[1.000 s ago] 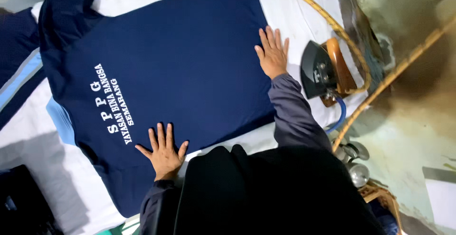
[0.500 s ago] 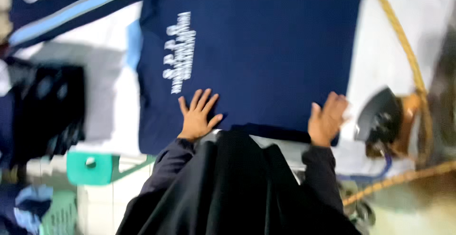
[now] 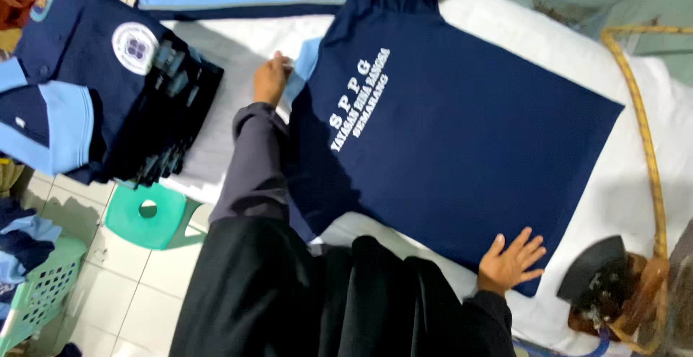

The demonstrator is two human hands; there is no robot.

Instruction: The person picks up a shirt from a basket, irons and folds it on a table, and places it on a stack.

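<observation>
White padded board (image 3: 635, 111) carries the navy shirt (image 3: 462, 133). Left hand (image 3: 271, 79) has shifted from the hem to pinch the light-blue sleeve (image 3: 307, 64); right hand (image 3: 509, 263) presses flat, fingers spread, iron (image 3: 595, 274) just beside it.

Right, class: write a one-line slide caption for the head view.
Left hand at the light-blue sleeve, right hand flat on the hem of a navy shirt spread on white padding.
</observation>
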